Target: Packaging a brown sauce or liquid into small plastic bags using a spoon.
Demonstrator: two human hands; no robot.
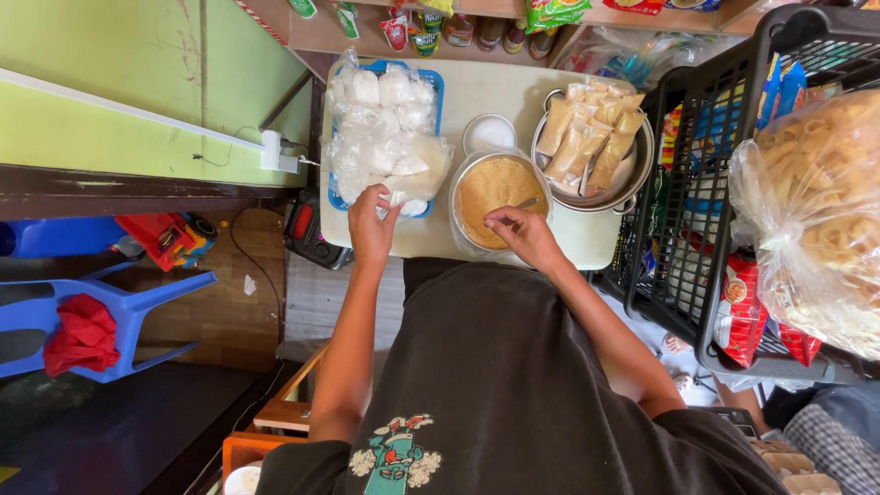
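My left hand pinches a small clear plastic bag at the near edge of a blue tray piled with white filled bags. My right hand grips a metal spoon over a plastic-lined bowl of brown powder. Both hands rest at the near edge of a pale table.
A metal basin holds several small packets of brown powder. A small white bowl sits behind the powder. A black wire rack with snack bags stands right. Blue plastic chair left. A shelf of packets runs behind.
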